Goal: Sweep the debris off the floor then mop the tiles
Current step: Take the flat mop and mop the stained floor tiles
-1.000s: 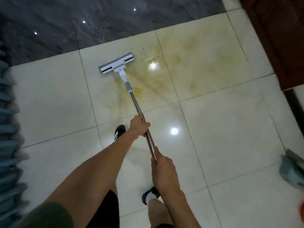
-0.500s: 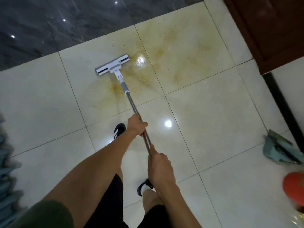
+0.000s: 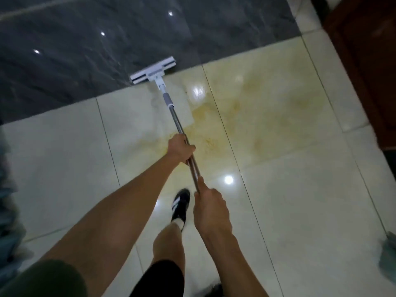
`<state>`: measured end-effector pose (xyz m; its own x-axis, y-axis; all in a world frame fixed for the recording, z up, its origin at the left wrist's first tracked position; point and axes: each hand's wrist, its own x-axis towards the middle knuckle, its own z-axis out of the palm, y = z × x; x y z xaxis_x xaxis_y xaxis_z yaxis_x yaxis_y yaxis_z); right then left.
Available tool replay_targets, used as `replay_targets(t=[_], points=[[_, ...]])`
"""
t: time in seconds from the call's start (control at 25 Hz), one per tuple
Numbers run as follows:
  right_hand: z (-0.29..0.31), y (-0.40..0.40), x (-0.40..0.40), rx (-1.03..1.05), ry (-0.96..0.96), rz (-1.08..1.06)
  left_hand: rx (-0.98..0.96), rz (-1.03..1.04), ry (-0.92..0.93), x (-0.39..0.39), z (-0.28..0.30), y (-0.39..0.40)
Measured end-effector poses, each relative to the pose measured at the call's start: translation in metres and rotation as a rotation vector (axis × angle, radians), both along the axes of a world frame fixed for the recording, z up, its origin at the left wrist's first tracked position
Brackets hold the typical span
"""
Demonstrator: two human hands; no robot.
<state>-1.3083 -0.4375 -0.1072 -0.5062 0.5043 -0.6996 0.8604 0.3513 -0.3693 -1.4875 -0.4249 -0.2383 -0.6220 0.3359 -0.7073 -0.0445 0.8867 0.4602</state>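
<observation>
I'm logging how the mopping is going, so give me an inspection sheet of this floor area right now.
Surface: cream floor tiles, glossy, with a yellowish stain right of the mop; a cleaner strip lies along the handle.
Job's things: flat mop head at the edge of the dark marble floor; metal mop handle slants back to the hands.
Clutter: blurred teal object at the right edge.
Grippers: left hand grips the handle mid-shaft; right hand grips its near end.
Cables: nothing seen.
Surroundings: dark wooden panel top right; black striped shoe.
</observation>
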Motion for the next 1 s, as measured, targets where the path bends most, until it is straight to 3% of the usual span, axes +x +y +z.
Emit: replay_targets(t=[0.16, 0.36, 0.56, 0.68, 0.84, 1.0], points=[[-0.014, 0.039, -0.052, 0.03, 0.062, -0.048, 0.089, 0.164, -0.029, -0.054, 0.0, 0.037], [-0.008, 0.035, -0.013, -0.03, 0.043, -0.077, 0.053, 0.161, -0.087, -0.022, 0.007, 0.035], [-0.005, 0.009, 0.096, -0.037, 0.047, -0.084, 0.037, 0.113, -0.137, 0.087, 0.014, 0.022], [0.0, -0.009, 0.199, -0.053, 0.022, -0.109, 0.026, 0.076, -0.16, 0.192, 0.012, 0.008], [0.029, -0.031, 0.334, -0.072, -0.038, -0.147, 0.044, 0.033, -0.231, 0.332, 0.025, -0.013], [0.057, -0.038, 0.413, -0.115, -0.087, -0.192, 0.051, 0.044, -0.298, 0.417, 0.049, -0.024]])
